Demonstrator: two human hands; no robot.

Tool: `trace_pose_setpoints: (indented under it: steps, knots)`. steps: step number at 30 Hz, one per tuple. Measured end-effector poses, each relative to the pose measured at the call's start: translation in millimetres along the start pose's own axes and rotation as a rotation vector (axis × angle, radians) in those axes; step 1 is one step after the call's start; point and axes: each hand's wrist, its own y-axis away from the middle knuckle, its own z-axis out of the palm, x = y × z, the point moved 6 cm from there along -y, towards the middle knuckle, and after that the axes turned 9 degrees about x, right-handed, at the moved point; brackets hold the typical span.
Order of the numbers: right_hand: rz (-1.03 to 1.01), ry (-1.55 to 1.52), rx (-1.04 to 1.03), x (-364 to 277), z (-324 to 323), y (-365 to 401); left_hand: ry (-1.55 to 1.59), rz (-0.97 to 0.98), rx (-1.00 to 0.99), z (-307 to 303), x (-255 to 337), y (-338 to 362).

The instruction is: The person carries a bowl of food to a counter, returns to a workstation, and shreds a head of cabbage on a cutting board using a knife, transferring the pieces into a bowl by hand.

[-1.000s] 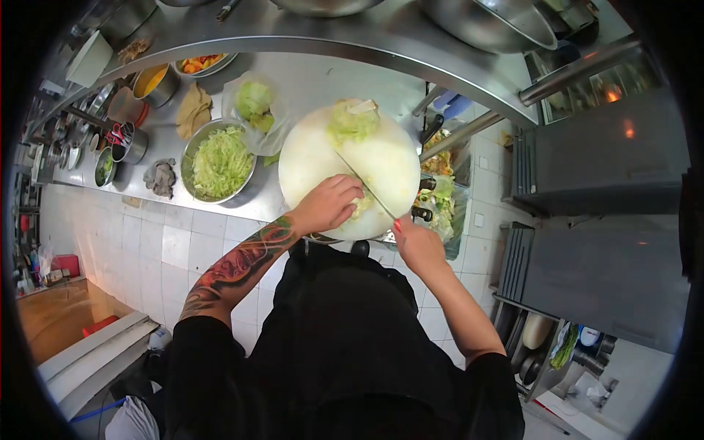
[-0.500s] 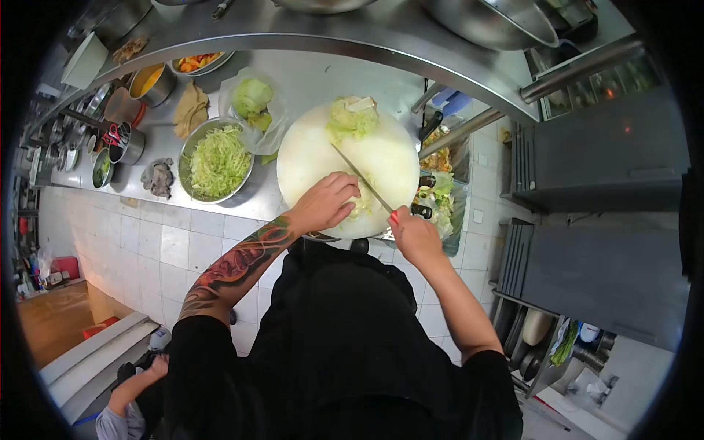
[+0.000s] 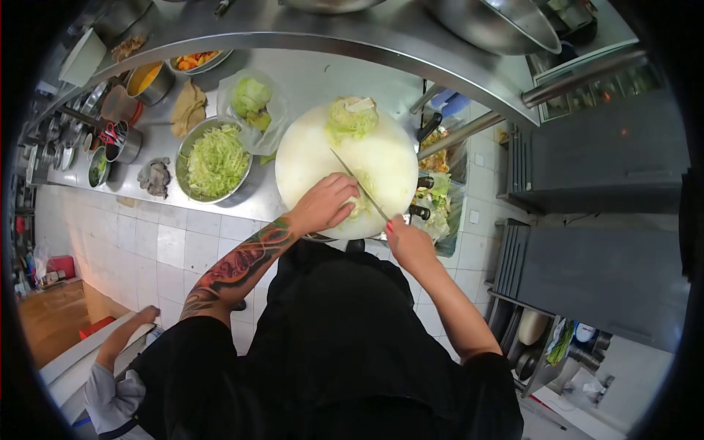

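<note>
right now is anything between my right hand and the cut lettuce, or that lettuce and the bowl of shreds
Only the knife lies between your right hand and the cut lettuce; your left hand stands between it and the bowl of shreds.

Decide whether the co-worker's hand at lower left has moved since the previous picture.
Yes. The co-worker's hand has moved up the picture, from below the level of the red item to slightly above it.

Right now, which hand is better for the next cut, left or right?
Probably the right hand: it holds the knife by its red handle, with the blade over the round board. The left hand is curled beside the blade, at the cut lettuce.
</note>
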Motion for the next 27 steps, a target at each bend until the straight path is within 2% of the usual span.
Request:
trace_pose_setpoints:
  steps: [2, 4, 6, 10, 14, 17, 22, 23, 26, 27]
  knots:
    - [-0.007, -0.009, 0.010, 6.2, 25.8, -22.4, 0.007, -0.026, 0.000, 0.9, -0.1, 1.6]
    - [0.000, -0.009, 0.017, -9.3, -9.5, -9.9, 0.030, -0.014, -0.006, -1.7, 0.2, 0.5]
    - [0.046, 0.033, -0.060, -10.5, -24.8, 6.3, 0.017, -0.001, 0.016, -0.6, -1.0, 1.3]
    - [0.045, 0.003, -0.014, -0.7, 23.2, -22.4, 0.039, -0.001, 0.043, -0.8, -1.2, 2.6]
    - [0.083, 0.033, -0.101, -18.9, -28.4, 5.5, 0.039, 0.020, 0.041, 0.8, -3.8, 2.4]
    - [0.070, 0.020, -0.044, -7.4, 16.9, -14.6, 0.010, 0.020, 0.071, 2.4, -2.6, 5.5]
    - [0.106, 0.005, -0.089, -17.0, -13.7, 4.6, 0.041, 0.020, 0.054, 0.3, -4.3, 5.3]
    - [0.150, 0.035, -0.108, -9.7, 11.6, -1.4, 0.043, 0.020, 0.057, 1.1, -4.1, 4.8]
    - [0.112, 0.020, -0.098, -3.4, 27.7, -21.4, 0.029, 0.010, 0.077, -0.1, -4.7, 6.2]
    - [0.115, 0.011, -0.115, -13.5, 1.8, -14.5, 0.037, 0.016, 0.068, -0.5, -4.2, 6.8]
